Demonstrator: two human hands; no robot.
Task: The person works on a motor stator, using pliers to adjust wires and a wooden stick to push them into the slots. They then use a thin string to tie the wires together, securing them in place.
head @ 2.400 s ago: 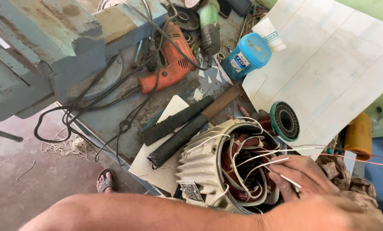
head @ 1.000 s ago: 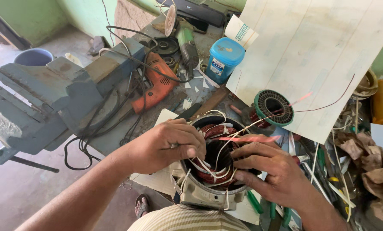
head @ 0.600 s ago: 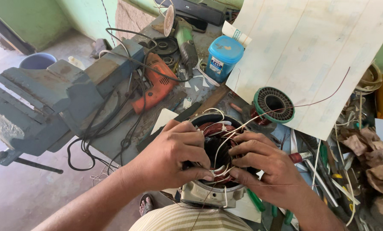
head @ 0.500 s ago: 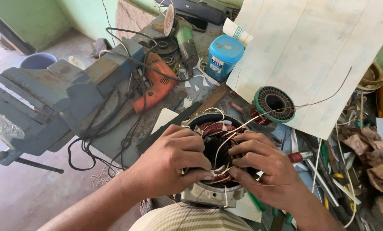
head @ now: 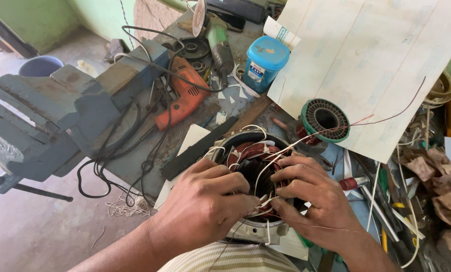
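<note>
A round metal motor stator (head: 250, 229) with red-brown copper windings (head: 245, 151) and white sleeved leads stands on the bench in front of me. My left hand (head: 203, 204) grips its near left rim, fingers curled over the windings. My right hand (head: 313, 199) rests on the right rim, its fingertips pinching the white wires (head: 266, 166) at the bore. A thin copper wire (head: 387, 118) runs from the stator up to the right.
A blue bench vise (head: 59, 116) fills the left. An orange drill (head: 182, 98), an angle grinder (head: 218, 45), a blue-lidded jar (head: 263, 63), a green wire spool (head: 326, 118), a large pale sheet (head: 381, 60), black bars (head: 200, 148) and scattered tools (head: 387, 201) surround the stator.
The view swung from a side look at the stator to looking down into it. Both hands came onto its rim, and the fingers closed further over the windings and white leads.
</note>
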